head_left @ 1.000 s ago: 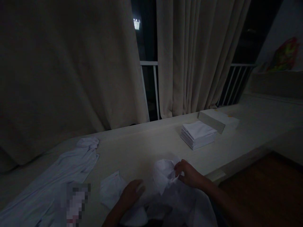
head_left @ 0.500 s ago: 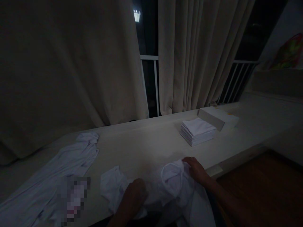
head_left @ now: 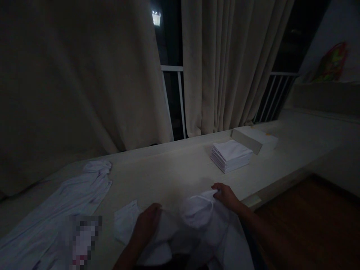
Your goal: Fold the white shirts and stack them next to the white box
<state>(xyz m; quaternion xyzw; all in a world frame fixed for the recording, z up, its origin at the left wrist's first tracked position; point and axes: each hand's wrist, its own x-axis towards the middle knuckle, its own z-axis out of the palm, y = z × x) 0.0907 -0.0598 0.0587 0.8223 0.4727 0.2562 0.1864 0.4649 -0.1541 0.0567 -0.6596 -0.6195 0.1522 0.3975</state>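
Note:
A white garment (head_left: pixel 202 221) with a rounded, edged opening hangs over the near edge of the bench, loose and crumpled. My right hand (head_left: pixel 225 195) pinches the edge of that opening between thumb and fingers. On the other side, my left hand (head_left: pixel 149 219) is closed on another part of the same cloth, knuckles up, its fingertips partly hidden. A smaller crumpled white piece of cloth (head_left: pixel 126 219) lies just left of my left hand; I cannot tell whether it is joined to the garment.
A neat stack of folded white cloths (head_left: pixel 231 154) stands beyond my right hand, beside a white box (head_left: pixel 257 139). More white clothing (head_left: pixel 70 198) is spread at the left on the pale bench (head_left: pixel 168 176). Beige curtains (head_left: pixel 208 67) hang behind. The bench's front edge drops to a brown floor (head_left: pixel 315 221).
My left hand has lifted slightly and moved left, drawing the cloth up and away from the crumpled piece. The right hand keeps hold of the opening's edge. The view has shifted slightly.

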